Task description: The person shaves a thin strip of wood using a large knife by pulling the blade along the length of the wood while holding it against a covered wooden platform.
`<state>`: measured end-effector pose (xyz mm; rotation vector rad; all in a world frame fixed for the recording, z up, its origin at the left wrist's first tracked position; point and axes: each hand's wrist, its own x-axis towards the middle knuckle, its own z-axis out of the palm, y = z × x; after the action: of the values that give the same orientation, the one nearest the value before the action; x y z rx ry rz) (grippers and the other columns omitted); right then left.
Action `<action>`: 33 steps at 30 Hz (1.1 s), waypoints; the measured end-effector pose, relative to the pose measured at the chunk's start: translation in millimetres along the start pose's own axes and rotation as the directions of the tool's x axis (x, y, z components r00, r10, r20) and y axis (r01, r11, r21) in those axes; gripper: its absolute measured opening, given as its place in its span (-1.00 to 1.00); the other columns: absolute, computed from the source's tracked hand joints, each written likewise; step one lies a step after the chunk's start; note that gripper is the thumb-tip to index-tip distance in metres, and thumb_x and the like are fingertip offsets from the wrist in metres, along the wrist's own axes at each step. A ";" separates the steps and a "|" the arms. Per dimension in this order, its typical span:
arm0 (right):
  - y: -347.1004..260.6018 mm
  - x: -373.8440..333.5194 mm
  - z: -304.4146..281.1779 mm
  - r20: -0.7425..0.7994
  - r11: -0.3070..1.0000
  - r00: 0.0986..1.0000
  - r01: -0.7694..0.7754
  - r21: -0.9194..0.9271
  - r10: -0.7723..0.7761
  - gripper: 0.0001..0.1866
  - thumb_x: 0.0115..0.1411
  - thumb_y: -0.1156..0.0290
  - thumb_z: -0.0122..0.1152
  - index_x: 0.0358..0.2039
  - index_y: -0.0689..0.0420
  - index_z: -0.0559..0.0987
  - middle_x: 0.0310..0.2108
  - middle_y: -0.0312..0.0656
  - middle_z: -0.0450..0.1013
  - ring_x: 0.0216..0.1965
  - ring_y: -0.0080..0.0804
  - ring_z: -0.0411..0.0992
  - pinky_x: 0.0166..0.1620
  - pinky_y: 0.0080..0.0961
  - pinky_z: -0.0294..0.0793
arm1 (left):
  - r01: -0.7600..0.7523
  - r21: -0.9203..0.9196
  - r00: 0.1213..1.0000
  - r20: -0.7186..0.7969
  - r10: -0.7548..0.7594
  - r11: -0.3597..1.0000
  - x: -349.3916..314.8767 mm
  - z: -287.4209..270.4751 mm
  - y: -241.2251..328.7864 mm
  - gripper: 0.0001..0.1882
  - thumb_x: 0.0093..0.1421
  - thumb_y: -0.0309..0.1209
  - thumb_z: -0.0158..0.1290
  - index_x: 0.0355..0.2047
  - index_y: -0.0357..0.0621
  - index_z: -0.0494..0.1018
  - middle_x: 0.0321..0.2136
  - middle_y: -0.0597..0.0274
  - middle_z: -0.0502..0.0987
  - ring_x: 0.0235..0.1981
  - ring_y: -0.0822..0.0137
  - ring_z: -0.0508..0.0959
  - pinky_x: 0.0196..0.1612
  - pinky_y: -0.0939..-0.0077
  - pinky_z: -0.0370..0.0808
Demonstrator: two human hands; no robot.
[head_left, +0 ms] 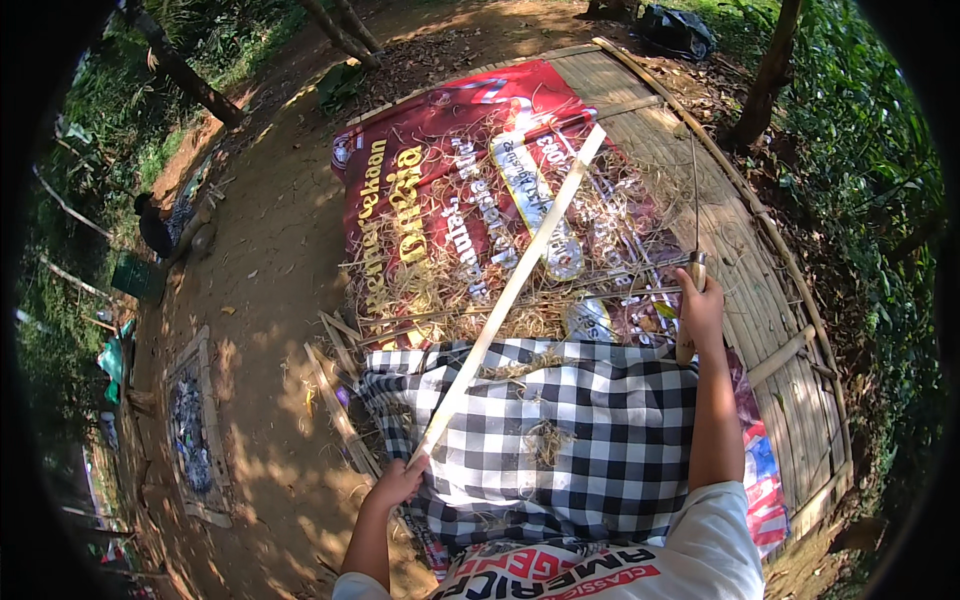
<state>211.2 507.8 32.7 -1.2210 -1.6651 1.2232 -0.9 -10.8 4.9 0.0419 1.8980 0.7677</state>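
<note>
A long, pale bamboo strip (530, 258) slants from my lower left up to the far right. My left hand (398, 482) is closed around its near end. At the right, my right hand (703, 312) grips the wooden handle of a knife (697, 215), whose thin dark blade points away from me. The blade is apart from the strip. A black-and-white checked cloth (590, 420) covers my lap, with a few curled shavings on it. Beyond it, a red printed banner (380, 205) lies strewn with many thin bamboo shavings (455, 305).
I am on a bamboo-slat platform (735, 225) with a raised pole along its right edge. A framed pit of ash (190, 430) lies on the dirt at left. Another person (155, 225) sits farther off. Tree trunks (770, 75) and a black bag (677, 30) stand beyond.
</note>
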 end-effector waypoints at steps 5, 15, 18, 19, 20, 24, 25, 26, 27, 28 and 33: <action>4.5 -19.1 15.9 0.088 0.980 0.994 -0.082 0.181 0.067 -0.85 0.13 0.40 0.22 -0.41 0.21 0.47 -0.66 -0.38 0.33 -0.67 -0.67 0.25 -0.60 -0.61 0.21 | -0.142 0.035 0.972 -0.186 0.146 0.989 -7.7 7.4 6.1 -0.52 0.26 -0.08 0.05 -0.64 -0.21 0.35 -0.78 0.35 0.30 -0.79 0.47 0.33 -0.69 0.50 0.29; 6.6 -36.0 40.0 0.345 0.984 0.936 -0.116 0.136 0.062 -0.82 0.09 0.46 0.23 -0.34 0.26 0.45 -0.64 -0.34 0.36 -0.67 -0.64 0.29 -0.61 -0.60 0.26 | -0.303 0.441 0.739 -0.451 0.500 0.845 -18.4 27.1 19.3 -0.58 0.11 -0.17 0.23 -0.62 -0.30 0.44 -0.81 0.17 0.29 -0.74 0.38 0.25 -0.62 0.38 0.26; 12.4 -38.5 39.3 0.322 0.995 0.946 0.004 0.099 -0.036 -0.81 0.09 0.42 0.23 -0.36 0.27 0.47 -0.62 -0.29 0.40 -0.60 -0.57 0.31 -0.49 -0.55 0.32 | -0.359 0.454 0.739 -0.396 0.546 0.815 -20.0 37.8 26.7 -0.57 0.11 -0.15 0.22 -0.64 -0.29 0.43 -0.80 0.12 0.32 -0.75 0.32 0.28 -0.61 0.36 0.27; 14.3 -40.3 39.5 0.299 0.995 0.950 0.066 0.080 -0.087 -0.81 0.09 0.42 0.22 -0.36 0.27 0.47 -0.61 -0.28 0.41 -0.58 -0.55 0.31 -0.46 -0.53 0.33 | -0.347 0.475 0.750 -0.378 0.543 0.809 -20.1 40.5 27.1 -0.56 0.11 -0.15 0.21 -0.64 -0.30 0.43 -0.80 0.11 0.32 -0.75 0.30 0.30 -0.61 0.35 0.28; 15.5 -42.2 39.6 0.290 0.993 0.952 0.070 0.095 -0.095 -0.75 0.09 0.35 0.27 -0.39 0.28 0.47 -0.60 -0.23 0.43 -0.55 -0.50 0.33 -0.41 -0.49 0.36 | -0.334 0.495 0.761 -0.360 0.540 0.802 -20.2 42.8 27.4 -0.56 0.12 -0.15 0.20 -0.64 -0.30 0.42 -0.80 0.09 0.33 -0.75 0.28 0.31 -0.60 0.34 0.28; 1.8 -51.4 38.9 0.402 0.994 0.909 0.112 0.017 -0.110 -0.60 0.08 0.19 0.35 -0.37 0.29 0.46 -0.63 -0.09 0.41 -0.59 -0.38 0.36 -0.44 -0.41 0.37 | -0.323 0.534 0.787 -0.307 0.535 0.781 -24.5 50.4 28.5 -0.55 0.15 -0.14 0.16 -0.63 -0.32 0.42 -0.78 0.05 0.36 -0.74 0.21 0.35 -0.59 0.32 0.30; -1.2 -54.5 39.0 0.427 0.980 0.888 0.198 -0.025 -0.168 -0.60 0.08 0.17 0.34 -0.36 0.28 0.47 -0.63 -0.06 0.42 -0.59 -0.29 0.39 -0.44 -0.37 0.38 | -0.329 0.512 0.798 -0.299 0.524 0.794 -24.3 50.9 27.7 -0.56 0.16 -0.15 0.15 -0.62 -0.32 0.42 -0.78 0.05 0.37 -0.74 0.21 0.36 -0.59 0.32 0.30; -4.0 -58.8 39.5 0.456 0.957 0.861 0.283 -0.064 -0.224 -0.59 0.08 0.15 0.33 -0.36 0.28 0.47 -0.63 -0.03 0.42 -0.59 -0.20 0.41 -0.45 -0.33 0.39 | -0.335 0.488 0.808 -0.292 0.512 0.806 -23.9 50.6 26.6 -0.57 0.17 -0.16 0.14 -0.61 -0.32 0.43 -0.77 0.05 0.37 -0.73 0.21 0.37 -0.58 0.32 0.30; -8.8 -62.5 42.1 0.489 0.925 0.826 0.369 -0.091 -0.282 -0.59 0.09 0.14 0.33 -0.36 0.27 0.47 -0.63 0.00 0.43 -0.59 -0.11 0.44 -0.45 -0.30 0.39 | -0.337 0.466 0.815 -0.291 0.501 0.818 -24.4 49.5 25.7 -0.57 0.18 -0.17 0.13 -0.60 -0.32 0.43 -0.77 0.05 0.38 -0.73 0.22 0.37 -0.58 0.32 0.30; -15.3 -68.9 43.4 0.531 0.909 0.794 0.405 -0.098 -0.296 -0.54 0.09 0.05 0.30 -0.35 0.25 0.49 -0.62 0.07 0.45 -0.52 0.09 0.46 -0.43 -0.19 0.42 | -0.349 0.424 0.817 -0.298 0.493 0.836 -25.3 50.1 23.0 -0.61 0.19 -0.20 0.12 -0.57 -0.33 0.45 -0.77 0.07 0.38 -0.72 0.28 0.37 -0.58 0.35 0.30; -13.7 -101.0 61.8 0.754 0.542 0.511 0.803 -0.248 -0.412 -0.39 0.09 -0.25 0.11 -0.39 0.16 0.47 -0.70 -0.06 0.44 -0.65 -0.08 0.47 -0.57 -0.24 0.43 | -0.393 0.315 0.824 -0.297 0.483 0.864 -20.7 50.7 15.7 -0.61 0.23 -0.22 0.07 -0.54 -0.35 0.44 -0.78 0.15 0.33 -0.71 0.40 0.32 -0.58 0.39 0.28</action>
<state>179.8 393.0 26.4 -0.2936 -2.8191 0.6199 46.1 19.0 17.0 0.5467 2.3765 0.8931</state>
